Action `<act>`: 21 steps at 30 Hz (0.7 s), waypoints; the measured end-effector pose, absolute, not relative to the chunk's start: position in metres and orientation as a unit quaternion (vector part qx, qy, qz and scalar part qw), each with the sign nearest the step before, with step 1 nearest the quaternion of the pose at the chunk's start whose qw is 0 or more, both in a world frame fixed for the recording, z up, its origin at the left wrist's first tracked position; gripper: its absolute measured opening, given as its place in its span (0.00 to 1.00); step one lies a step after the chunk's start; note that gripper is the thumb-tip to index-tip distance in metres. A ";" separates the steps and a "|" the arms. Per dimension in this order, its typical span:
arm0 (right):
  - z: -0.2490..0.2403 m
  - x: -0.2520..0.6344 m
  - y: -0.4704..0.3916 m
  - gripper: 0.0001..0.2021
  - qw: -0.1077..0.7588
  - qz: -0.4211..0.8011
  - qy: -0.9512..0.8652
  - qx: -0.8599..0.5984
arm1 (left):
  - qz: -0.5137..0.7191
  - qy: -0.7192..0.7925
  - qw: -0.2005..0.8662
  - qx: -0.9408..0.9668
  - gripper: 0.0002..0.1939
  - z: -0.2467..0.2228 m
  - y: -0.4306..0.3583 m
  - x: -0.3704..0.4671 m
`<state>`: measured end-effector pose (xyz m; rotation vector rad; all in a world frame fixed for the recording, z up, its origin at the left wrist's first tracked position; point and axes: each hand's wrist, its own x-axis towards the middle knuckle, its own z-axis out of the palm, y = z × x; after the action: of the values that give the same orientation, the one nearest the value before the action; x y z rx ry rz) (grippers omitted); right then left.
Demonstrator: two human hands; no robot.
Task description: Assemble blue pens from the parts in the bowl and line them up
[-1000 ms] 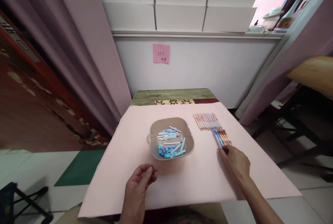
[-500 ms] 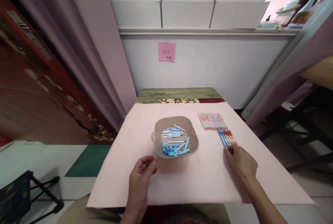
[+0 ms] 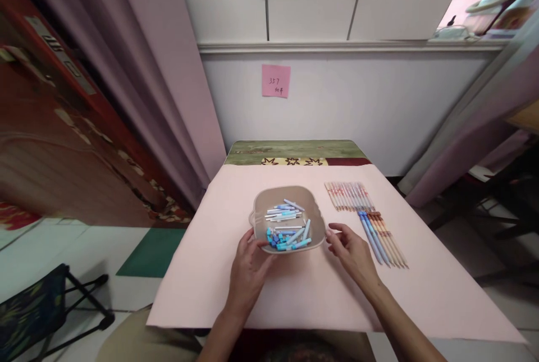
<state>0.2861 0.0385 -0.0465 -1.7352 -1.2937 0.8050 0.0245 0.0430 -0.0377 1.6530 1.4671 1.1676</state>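
Moved leftward off the slim pens with blue and brown tops (image 3: 381, 238), our right hand (image 3: 352, 254) is half open beside the rounded beige plastic tub (image 3: 290, 193), apparently holding nothing. Our left hand (image 3: 247, 272), loosely curled, touches the tub's near-left corner, grip uncertain; blue-and-white pen parts (image 3: 286, 233) lie inside.

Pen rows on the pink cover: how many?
2: the far row lies right of the tub; the near row, with blue and brown ends, lies just below it in view. None seems hidden.
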 end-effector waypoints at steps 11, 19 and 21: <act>-0.041 0.272 0.022 0.16 0.384 0.317 -0.550 -0.671 | 0.415 0.595 0.325 0.607 0.06 -0.029 0.009 0.012; -0.019 0.277 0.017 0.14 0.270 0.171 -0.605 -0.729 | 0.416 0.606 0.395 0.550 0.15 -0.023 -0.003 -0.001; -0.008 0.277 0.024 0.14 0.271 0.110 -0.612 -0.735 | 0.435 0.602 0.405 0.534 0.18 -0.023 -0.002 -0.003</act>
<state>0.2767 0.0241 -0.0077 -1.9794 -1.6488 0.2955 -0.0032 -0.0019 -0.0229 1.3474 1.5185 1.0977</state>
